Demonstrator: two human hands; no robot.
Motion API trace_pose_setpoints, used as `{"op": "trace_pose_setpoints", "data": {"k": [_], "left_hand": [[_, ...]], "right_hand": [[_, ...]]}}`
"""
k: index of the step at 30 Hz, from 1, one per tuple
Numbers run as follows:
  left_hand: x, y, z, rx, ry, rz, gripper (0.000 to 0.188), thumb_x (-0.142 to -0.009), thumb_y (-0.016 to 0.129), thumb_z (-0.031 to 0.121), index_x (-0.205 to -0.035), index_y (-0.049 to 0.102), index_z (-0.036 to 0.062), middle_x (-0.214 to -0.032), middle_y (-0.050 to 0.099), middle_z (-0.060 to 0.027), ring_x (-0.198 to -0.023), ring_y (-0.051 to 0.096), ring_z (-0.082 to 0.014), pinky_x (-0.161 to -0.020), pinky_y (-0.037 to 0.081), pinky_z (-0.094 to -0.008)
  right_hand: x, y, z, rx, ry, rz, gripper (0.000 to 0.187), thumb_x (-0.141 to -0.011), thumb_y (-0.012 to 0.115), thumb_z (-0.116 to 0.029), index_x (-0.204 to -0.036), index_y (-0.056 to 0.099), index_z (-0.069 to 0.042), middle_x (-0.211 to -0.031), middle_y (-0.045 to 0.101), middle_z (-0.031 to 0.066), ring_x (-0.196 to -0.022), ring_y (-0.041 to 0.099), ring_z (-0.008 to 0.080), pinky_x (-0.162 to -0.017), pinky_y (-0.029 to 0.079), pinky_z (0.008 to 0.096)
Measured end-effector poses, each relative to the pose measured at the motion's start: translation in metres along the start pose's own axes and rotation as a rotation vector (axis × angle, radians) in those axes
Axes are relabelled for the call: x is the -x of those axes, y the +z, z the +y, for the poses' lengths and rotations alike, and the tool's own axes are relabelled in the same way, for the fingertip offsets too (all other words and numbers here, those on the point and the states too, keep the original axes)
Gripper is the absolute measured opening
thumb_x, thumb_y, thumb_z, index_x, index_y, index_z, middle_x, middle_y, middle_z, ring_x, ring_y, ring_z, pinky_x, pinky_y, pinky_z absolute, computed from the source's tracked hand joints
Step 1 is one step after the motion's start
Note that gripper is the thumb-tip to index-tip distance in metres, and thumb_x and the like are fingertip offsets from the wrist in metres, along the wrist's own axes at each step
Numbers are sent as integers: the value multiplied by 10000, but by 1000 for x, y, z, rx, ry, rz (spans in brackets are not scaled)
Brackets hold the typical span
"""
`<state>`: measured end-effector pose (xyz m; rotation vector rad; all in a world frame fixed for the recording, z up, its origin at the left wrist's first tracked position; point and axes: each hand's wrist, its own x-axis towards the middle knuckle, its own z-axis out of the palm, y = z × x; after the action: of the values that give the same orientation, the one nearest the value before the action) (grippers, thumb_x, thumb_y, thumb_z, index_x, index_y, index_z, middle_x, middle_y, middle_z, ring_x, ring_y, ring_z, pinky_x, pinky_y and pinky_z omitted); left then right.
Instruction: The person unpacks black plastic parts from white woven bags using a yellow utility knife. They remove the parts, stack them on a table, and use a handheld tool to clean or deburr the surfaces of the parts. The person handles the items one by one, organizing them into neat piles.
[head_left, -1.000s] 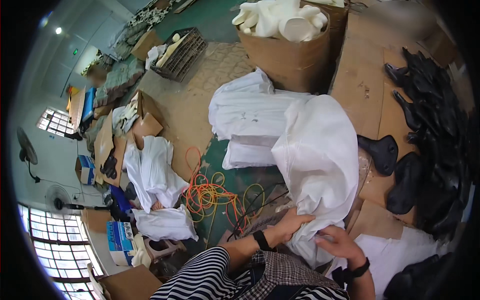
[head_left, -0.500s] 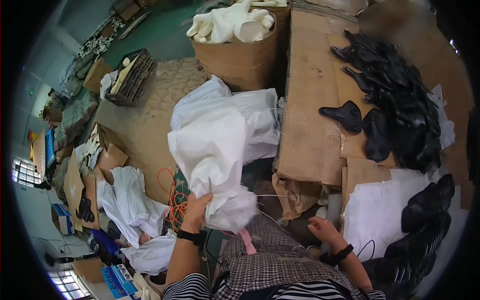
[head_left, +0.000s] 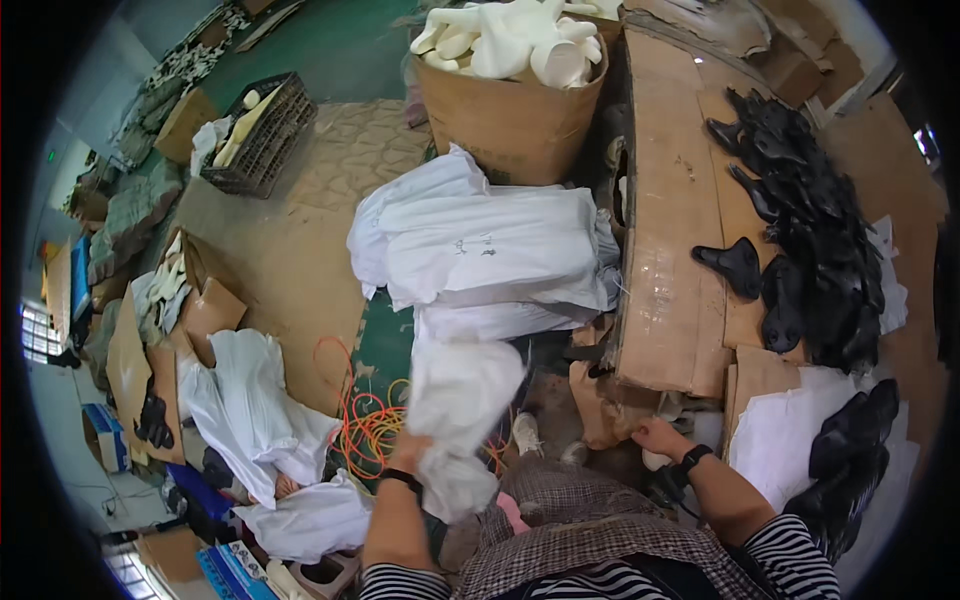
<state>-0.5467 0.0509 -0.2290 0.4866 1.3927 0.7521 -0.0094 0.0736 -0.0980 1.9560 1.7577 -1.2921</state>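
My left hand (head_left: 412,450) is closed on a limp white sack (head_left: 468,385), which hangs in front of my lap and is blurred by motion. Behind it, flat white sacks (head_left: 500,245) lie stacked with dark markings on the upper one. My right hand (head_left: 660,437) has its fingers curled beside a crumpled brown paper bag (head_left: 597,408), under the front edge of the cardboard-covered table (head_left: 665,260). Whatever those fingers hold, if anything, is too small to make out.
Black bicycle saddles (head_left: 810,220) are heaped on the table, one apart (head_left: 730,265). A cardboard box (head_left: 515,120) of cream-white moulded pieces stands beyond the sacks. Orange cable (head_left: 370,435) coils on the floor by my left arm. A black crate (head_left: 262,140) sits far left.
The white sack has come off the stack toward my lap, crumpling in my left hand and uncovering the marked sack. My right hand has moved forward beside the paper bag. The view has shifted.
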Motion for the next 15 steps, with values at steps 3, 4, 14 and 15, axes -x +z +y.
{"op": "trace_pose_setpoints", "data": {"k": [3, 4, 14, 15], "left_hand": [[3, -161, 146, 346, 259, 378, 592, -788, 642, 105, -1339, 438, 30, -1151, 610, -174, -1004, 593, -269, -874, 475, -371], [32, -219, 211, 443, 374, 497, 583, -800, 627, 93, -1347, 432, 42, -1139, 614, -183, -984, 601, -275, -860, 481, -377], [154, -306, 364, -610, 1048, 1291, 540, -834, 469, -78, -1362, 393, 1, -1284, 505, -219, -1188, 451, -392, -1040, 325, -421], [103, -281, 319, -233, 906, 1060, 486, -858, 450, -46, -1342, 410, -15, -1295, 499, -196, -1183, 467, -357, -1023, 355, -406]], "right_hand": [[-33, -13, -16, 34, -138, 21, 234, -814, 619, -237, -901, 633, -20, -783, 656, 168, -741, 640, 330, -674, 504, 396], [-42, -15, -24, -33, -280, 132, 217, -814, 600, -229, -901, 622, -32, -755, 642, 162, -713, 622, 347, -672, 505, 391], [-140, -69, -87, -62, -139, 547, 611, -717, 673, -98, -1264, 417, -3, -1215, 471, 252, -1080, 513, 430, -910, 450, 442], [-146, -77, -86, -41, -110, 602, 633, -711, 676, -89, -1277, 403, -12, -1238, 448, 248, -1086, 507, 434, -906, 451, 443]]}}
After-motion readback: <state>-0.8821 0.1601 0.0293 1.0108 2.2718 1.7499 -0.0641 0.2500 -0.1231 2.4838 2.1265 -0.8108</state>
